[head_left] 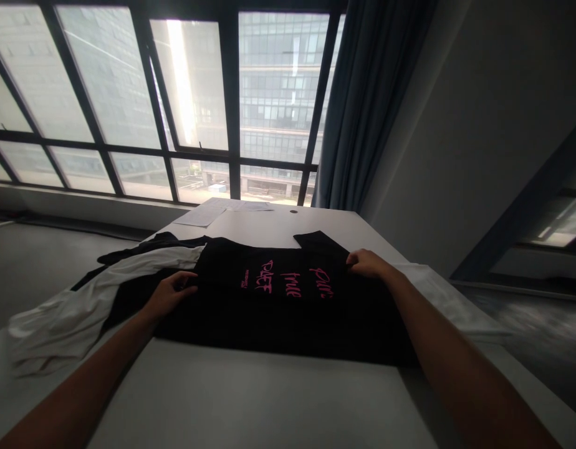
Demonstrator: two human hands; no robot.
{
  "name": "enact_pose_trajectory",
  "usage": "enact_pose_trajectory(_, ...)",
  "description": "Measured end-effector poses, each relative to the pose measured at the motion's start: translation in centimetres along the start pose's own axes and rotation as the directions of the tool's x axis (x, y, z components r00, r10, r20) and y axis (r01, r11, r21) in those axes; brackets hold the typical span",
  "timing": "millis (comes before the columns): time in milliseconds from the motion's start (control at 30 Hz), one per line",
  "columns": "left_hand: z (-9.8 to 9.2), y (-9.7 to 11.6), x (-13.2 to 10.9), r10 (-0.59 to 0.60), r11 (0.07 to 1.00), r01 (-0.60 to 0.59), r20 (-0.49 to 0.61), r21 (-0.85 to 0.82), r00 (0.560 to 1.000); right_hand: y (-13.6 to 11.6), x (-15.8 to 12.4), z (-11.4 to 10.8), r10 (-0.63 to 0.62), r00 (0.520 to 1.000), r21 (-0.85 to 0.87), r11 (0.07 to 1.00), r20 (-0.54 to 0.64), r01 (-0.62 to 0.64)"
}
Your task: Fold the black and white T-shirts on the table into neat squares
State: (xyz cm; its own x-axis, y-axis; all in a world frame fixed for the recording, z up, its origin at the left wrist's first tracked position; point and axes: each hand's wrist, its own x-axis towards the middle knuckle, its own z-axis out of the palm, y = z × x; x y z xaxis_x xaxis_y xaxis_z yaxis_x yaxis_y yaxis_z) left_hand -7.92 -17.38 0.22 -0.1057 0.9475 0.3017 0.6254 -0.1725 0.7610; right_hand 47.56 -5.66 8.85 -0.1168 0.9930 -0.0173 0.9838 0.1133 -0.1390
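A black T-shirt (278, 330) with pink lettering lies sideways across the white table, its short sleeve (323, 240) pointing to the far side. My left hand (173, 293) is at the left end of the shirt, thumb and forefinger curled onto the cloth. At the right end, my right hand (365, 263) pinches the fabric close to the base of that sleeve. White clothing (68, 312) and more dark clothing (129, 293) lie in a loose heap left of my left hand.
The white table (269, 399) extends toward the windows (283, 87). Papers (204, 213) and a small dark round object (293, 211) rest at its far end. White cloth (447, 299) lies along the right edge. A blue curtain (363, 106) hangs behind.
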Motion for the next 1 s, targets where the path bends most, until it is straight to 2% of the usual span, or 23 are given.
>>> enact_pose_trajectory(67, 0.2, -0.1, 0.0, -0.009, 1.000, 0.009, -0.019, -0.009, 1.000, 0.1, 0.6, -0.5, 0.068, 0.997, 0.007, 0.998, -0.023, -0.068)
enact_pose_trajectory(167, 0.4, -0.5, 0.2, -0.034, 0.999, 0.035, -0.046, 0.036, 0.998, -0.6, 0.8, 1.3, 0.135, 0.986, -0.083, 0.986, -0.102, -0.143)
enact_pose_trajectory(267, 0.4, -0.6, 0.5, -0.011, 0.994, 0.017, -0.062, 0.104, 0.998, -1.5, -0.4, 4.4, 0.099, 0.988, -0.178, 0.977, -0.122, -0.120)
enact_pose_trajectory(367, 0.3, 0.2, 0.2, 0.102, 0.973, -0.088, -0.055, 0.213, 0.993, -1.5, -3.1, 6.5, 0.034, 0.996, -0.167, 0.985, -0.086, -0.048)
enact_pose_trajectory(433, 0.7, 1.0, -0.5, 0.210, 0.933, -0.207, 0.019, 0.296, 0.977, -0.8, -5.3, 7.3, -0.019, 0.990, -0.176, 0.984, -0.140, -0.006)
enact_pose_trajectory(500, 1.6, 1.5, -1.5, 0.263, 0.889, -0.318, 0.200, 0.329, 0.944, 0.4, -7.6, 8.2, -0.054, 0.980, -0.189, 0.982, -0.193, 0.017)
enact_pose_trajectory(567, 2.6, 1.6, -2.5, 0.243, 0.858, -0.386, 0.396, 0.339, 0.886, 1.9, -9.7, 9.2, -0.029, 0.984, -0.168, 0.986, -0.174, 0.000)
enact_pose_trajectory(633, 3.2, 1.4, -3.1, 0.212, 0.825, -0.436, 0.519, 0.358, 0.828, 3.4, -11.4, 10.3, 0.036, 0.993, -0.124, 0.991, -0.113, -0.050)
enact_pose_trajectory(733, 2.9, 0.8, -3.1, 0.214, 0.790, -0.487, 0.576, 0.373, 0.789, 5.1, -13.2, 11.3, 0.101, 0.990, -0.085, 0.990, -0.100, -0.110)
enact_pose_trajectory(867, 1.9, 0.6, -2.7, 0.228, 0.777, -0.516, 0.603, 0.359, 0.764, 6.5, -15.0, 11.7, 0.137, 0.984, -0.066, 0.987, -0.116, -0.146)
enact_pose_trajectory(1000, 1.7, 0.7, -3.3, 0.215, 0.802, -0.488, 0.595, 0.345, 0.774, 7.5, -16.5, 11.9, 0.140, 0.984, -0.069, 0.986, -0.114, -0.149)
